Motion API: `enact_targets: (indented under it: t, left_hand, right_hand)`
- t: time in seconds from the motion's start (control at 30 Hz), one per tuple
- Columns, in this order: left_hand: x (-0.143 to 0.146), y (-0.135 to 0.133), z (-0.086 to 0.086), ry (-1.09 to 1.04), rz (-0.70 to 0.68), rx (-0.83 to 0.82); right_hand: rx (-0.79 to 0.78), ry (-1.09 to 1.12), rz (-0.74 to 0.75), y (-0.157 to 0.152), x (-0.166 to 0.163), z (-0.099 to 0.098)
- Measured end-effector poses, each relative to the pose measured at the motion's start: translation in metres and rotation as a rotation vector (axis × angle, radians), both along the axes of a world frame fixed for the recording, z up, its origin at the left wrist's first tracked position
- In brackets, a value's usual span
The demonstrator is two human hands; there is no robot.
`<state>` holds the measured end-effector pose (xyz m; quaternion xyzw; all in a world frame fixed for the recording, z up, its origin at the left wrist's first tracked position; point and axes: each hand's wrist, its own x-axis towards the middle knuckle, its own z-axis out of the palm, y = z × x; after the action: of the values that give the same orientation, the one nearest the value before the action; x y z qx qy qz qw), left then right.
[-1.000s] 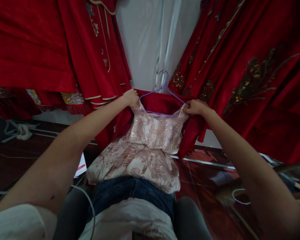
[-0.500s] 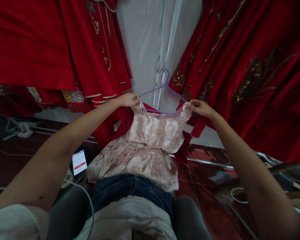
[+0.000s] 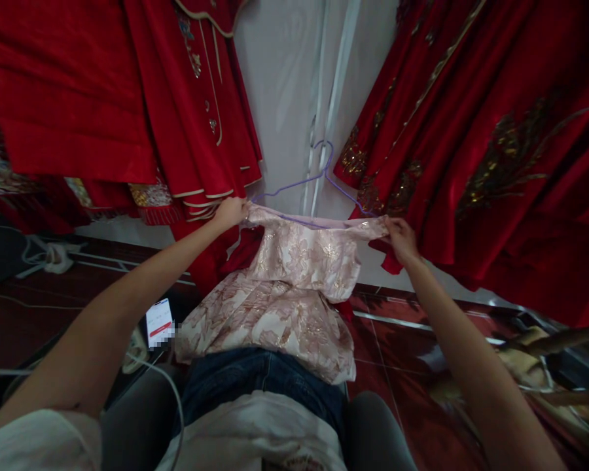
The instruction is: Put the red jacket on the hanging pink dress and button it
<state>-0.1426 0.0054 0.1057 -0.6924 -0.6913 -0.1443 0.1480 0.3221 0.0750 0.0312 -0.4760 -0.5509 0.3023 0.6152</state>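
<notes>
A pale pink brocade dress (image 3: 285,288) with gold flower patterns hangs from a thin purple wire hanger (image 3: 319,175) and drapes down over my lap. My left hand (image 3: 230,211) is closed on the dress's left shoulder at the hanger's end. My right hand (image 3: 400,237) is closed on the right shoulder, pulling it out sideways. A red cloth (image 3: 245,245) shows behind the dress, mostly hidden by it.
Red embroidered garments hang on the left (image 3: 103,98) and on the right (image 3: 495,144), with a white wall (image 3: 289,85) between. A phone (image 3: 158,322) with a lit screen lies by my left knee, a white cable (image 3: 167,386) near it. Cords lie on the dark floor (image 3: 49,255).
Both hands have spread apart and stretched the dress's shoulders wide along the hanger. The red cloth behind has dropped lower. The phone has come into view.
</notes>
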Motion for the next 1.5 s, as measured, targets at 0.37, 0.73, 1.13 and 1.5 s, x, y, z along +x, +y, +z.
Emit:
enact_targets:
  t: [0.37, 0.73, 1.13, 1.5]
  left_hand:
    - [0.112, -0.024, -0.026, 0.264, -0.531, -0.052]
    - [0.186, 0.029, -0.094, 0.048, -0.556, 0.085]
    - [0.161, 0.008, -0.093, -0.083, -0.675, 0.136]
    - [0.16, 0.003, -0.094, 0.022, -0.624, 0.187]
  right_hand:
    - [0.09, -0.947, -0.114, -0.062, -0.054, 0.0]
    - [0.46, -1.167, -0.215, -0.05, -0.026, 0.052]
    - [0.066, -1.296, -0.38, -0.041, 0.051, 0.022]
    - [0.147, -1.096, -0.208, -0.041, 0.058, 0.029]
